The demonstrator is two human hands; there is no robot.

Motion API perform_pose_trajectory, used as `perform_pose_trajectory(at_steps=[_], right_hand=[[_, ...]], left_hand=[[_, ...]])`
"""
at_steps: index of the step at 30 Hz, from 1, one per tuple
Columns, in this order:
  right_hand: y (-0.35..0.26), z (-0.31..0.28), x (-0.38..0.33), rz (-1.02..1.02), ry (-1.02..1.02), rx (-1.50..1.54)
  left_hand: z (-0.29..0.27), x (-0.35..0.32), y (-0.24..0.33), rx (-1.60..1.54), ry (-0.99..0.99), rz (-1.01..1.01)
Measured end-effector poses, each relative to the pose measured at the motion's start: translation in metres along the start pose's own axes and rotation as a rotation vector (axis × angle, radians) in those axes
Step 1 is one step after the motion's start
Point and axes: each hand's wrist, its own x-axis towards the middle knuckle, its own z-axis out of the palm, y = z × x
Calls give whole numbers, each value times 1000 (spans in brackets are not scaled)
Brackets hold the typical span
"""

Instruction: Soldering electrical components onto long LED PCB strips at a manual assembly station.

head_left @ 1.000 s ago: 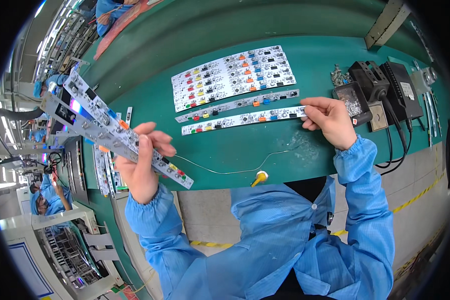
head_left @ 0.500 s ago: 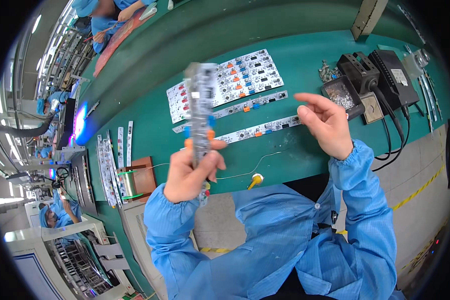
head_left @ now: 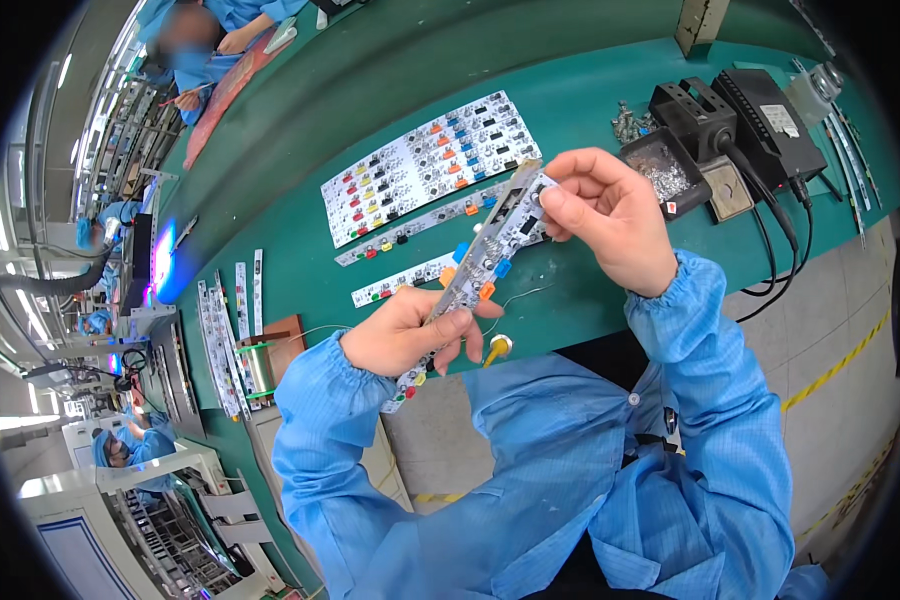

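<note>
Since half a second ago, the long white circuit-board strip studded with small orange, blue and yellow parts point(head_left: 480, 262) has tipped from near upright to a slant across the middle of the frame, and the right hand point(head_left: 610, 215), then spread open over the green surface point(head_left: 570, 110), has come in to pinch its upper end. The left hand point(head_left: 410, 335) is closed around the strip's lower part, thumb over the face, so the piece hangs between both hands above the surface edge, probably to turn its face toward the eyes. On the surface behind lie a wide white panel of similar boards point(head_left: 420, 165) and two more narrow strips point(head_left: 425, 225), just beside one another. At upper right stand a black soldering-iron holder point(head_left: 695, 115) and a black box with cables point(head_left: 760, 105). A small wooden block with a spool point(head_left: 265, 360) sits at lower left beside more strips. The lowest tip of the held strip is partly hidden by fingers, and its tiny parts are too small to tell apart. Blue-sleeved co-workers at the left rim are blurred.
</note>
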Motion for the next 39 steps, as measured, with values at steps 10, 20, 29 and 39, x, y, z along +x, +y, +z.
perform_pose_trajectory(at_steps=[10,20,29,39], right_hand=[[3,14,-1,-3,-115,37],[13,-26,-7,78,113,-85],[35,-27,10,185,237,-171],[35,-32,19,186,179,-540]], left_hand=[[-1,-23,-3,-32,41,-30],[-66,-101,10,132,808,283],[-69,-125,-26,5,1005,400],[-56,-118,-48,-67,935,426]])
